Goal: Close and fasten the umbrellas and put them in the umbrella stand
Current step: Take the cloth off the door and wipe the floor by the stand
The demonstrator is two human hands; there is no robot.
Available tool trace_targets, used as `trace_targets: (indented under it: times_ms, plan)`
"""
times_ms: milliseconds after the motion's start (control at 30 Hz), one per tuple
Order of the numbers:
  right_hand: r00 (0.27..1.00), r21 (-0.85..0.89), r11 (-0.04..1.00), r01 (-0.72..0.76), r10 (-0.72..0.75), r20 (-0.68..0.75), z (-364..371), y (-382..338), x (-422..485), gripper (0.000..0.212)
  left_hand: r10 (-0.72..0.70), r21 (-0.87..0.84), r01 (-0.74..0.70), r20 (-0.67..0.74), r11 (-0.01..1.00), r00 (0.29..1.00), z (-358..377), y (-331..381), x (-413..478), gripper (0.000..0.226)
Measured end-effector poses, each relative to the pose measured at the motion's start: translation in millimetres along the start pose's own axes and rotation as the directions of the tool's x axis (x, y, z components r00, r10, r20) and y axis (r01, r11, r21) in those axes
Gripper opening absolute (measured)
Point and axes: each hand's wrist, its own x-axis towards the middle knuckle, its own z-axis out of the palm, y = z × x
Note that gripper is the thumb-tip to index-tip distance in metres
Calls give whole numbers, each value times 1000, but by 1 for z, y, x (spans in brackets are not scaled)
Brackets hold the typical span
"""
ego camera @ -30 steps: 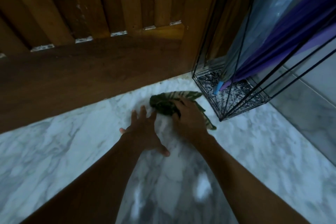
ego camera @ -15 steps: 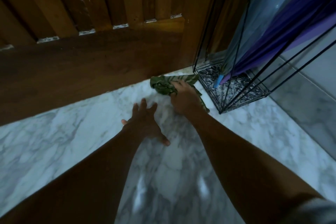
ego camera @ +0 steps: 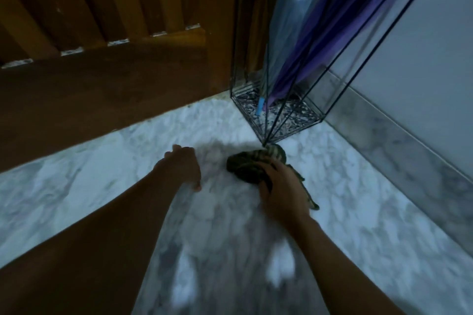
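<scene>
A crumpled green striped cloth [ego camera: 247, 165] lies on the marble floor just in front of the near corner of the black wire umbrella stand [ego camera: 289, 120]. My right hand [ego camera: 282, 190] presses down on the cloth and grips it. My left hand [ego camera: 181, 169] hovers low over the floor to the cloth's left, fingers spread, holding nothing. Inside the stand lean a purple umbrella [ego camera: 340, 41] and a clear bluish umbrella [ego camera: 297, 20] with a light blue tip [ego camera: 260, 107].
A dark wooden door [ego camera: 107, 64] with slats fills the upper left. A pale wall with a marble skirting [ego camera: 399, 140] runs along the right. White marble floor [ego camera: 102, 181] spreads around my hands.
My right hand has dragged the green cloth back from beside the door toward me, to just in front of the stand's near corner. My left hand stays open over the floor.
</scene>
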Motion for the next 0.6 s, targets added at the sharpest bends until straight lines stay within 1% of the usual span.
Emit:
trace_targets:
  times_ms: [67,167,267,333,400,467,533,600]
  plan:
    - [999,4,999,-35,35,-35,-16,29,10,47,44,-48,-44,10,998,999,10,20,-7,101]
    - [993,-19,995,-102,100,-69,-38,69,28,51,56,-85,-54,23,995,998,34,46,-22,98]
    - [969,-29,971,-239,236,-73,-51,90,45,46,66,-81,-71,-55,994,996,53,60,-35,86]
    - [957,-13,959,-283,282,-76,-54,91,44,46,100,-78,-109,-115,991,988,59,61,-40,78]
    - [958,0,966,-259,257,-126,-50,82,33,46,140,-75,-152,-155,985,978,61,58,-46,72]
    - [968,15,978,-209,209,-140,-44,64,15,46,179,-59,-194,-199,979,964,62,53,-51,69]
    - [981,26,987,-157,159,-113,-35,39,-6,47,206,-74,-228,-230,971,951,63,48,-53,72]
    - [993,0,996,-94,94,-65,-26,13,-25,48,227,-143,-262,-225,954,948,64,44,-56,73]
